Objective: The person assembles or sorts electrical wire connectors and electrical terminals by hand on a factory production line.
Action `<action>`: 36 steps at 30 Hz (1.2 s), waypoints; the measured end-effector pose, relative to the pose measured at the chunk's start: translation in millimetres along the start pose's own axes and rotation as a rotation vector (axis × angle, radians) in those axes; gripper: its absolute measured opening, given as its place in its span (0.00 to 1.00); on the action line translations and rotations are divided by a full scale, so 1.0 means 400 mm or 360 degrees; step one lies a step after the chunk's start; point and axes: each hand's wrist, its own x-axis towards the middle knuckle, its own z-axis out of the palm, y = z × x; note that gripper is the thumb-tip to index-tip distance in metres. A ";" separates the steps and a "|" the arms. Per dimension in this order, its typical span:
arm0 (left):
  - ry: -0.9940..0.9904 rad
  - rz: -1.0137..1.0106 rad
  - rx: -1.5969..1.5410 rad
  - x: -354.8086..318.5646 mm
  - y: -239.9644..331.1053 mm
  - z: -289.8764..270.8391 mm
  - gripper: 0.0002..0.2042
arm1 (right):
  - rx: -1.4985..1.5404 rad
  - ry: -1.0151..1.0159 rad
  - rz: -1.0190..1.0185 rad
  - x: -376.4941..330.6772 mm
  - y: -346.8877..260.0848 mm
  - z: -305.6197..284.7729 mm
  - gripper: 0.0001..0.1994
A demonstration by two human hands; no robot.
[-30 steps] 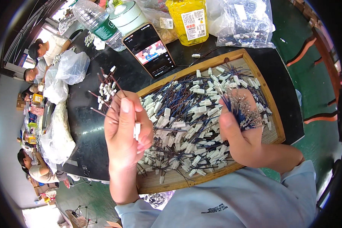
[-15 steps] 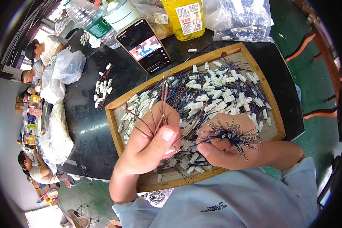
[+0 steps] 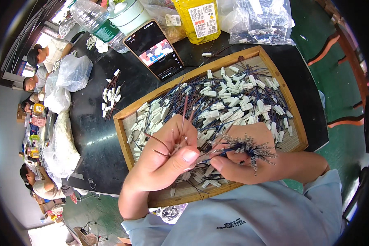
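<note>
My left hand (image 3: 160, 164) is closed, thumb pressed against the fingers, on small white connectors with brown wires (image 3: 185, 108) that stick up and out to the left. Just right of it, my right hand (image 3: 240, 170) is wrapped round a bundle of blue wires (image 3: 254, 151). Their metal-tipped ends fan out over the palm side. Thumb and forefinger of the right hand pinch a wire near the left fingertips; the exact contact is hard to make out. Beneath both hands lies a wood-framed tray (image 3: 168, 201) heaped with white connectors (image 3: 233, 106) on blue and brown wires.
On the black table (image 3: 96, 135) lies a small connector pile (image 3: 110, 96). Behind the tray stand a phone (image 3: 156, 51), a water bottle (image 3: 100, 24), a yellow oil jug (image 3: 197, 20) and a plastic bag of wired connectors (image 3: 260, 24). Other people sit far left beside plastic bags (image 3: 61, 139).
My left hand has shifted slightly right and down, turning its brown wires, and its fingertips are closer to the right hand. The blue wire bundle has tilted, its ends now blurred.
</note>
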 end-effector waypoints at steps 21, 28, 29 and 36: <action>0.0307 0.0271 0.0485 -0.021 0.019 -0.031 0.08 | -0.0179 0.0162 -0.0089 -0.001 0.009 -0.009 0.08; 0.0795 0.0183 -0.0194 0.033 0.025 -0.049 0.12 | 0.0647 0.0704 0.0019 0.007 0.025 0.032 0.07; 0.0716 0.0185 -0.0211 0.028 0.021 -0.055 0.13 | 0.0740 0.0622 0.0026 0.000 0.034 0.027 0.07; 0.0291 0.0209 -0.0066 0.010 -0.004 -0.028 0.16 | 0.0409 0.0274 0.0243 -0.005 0.020 0.016 0.06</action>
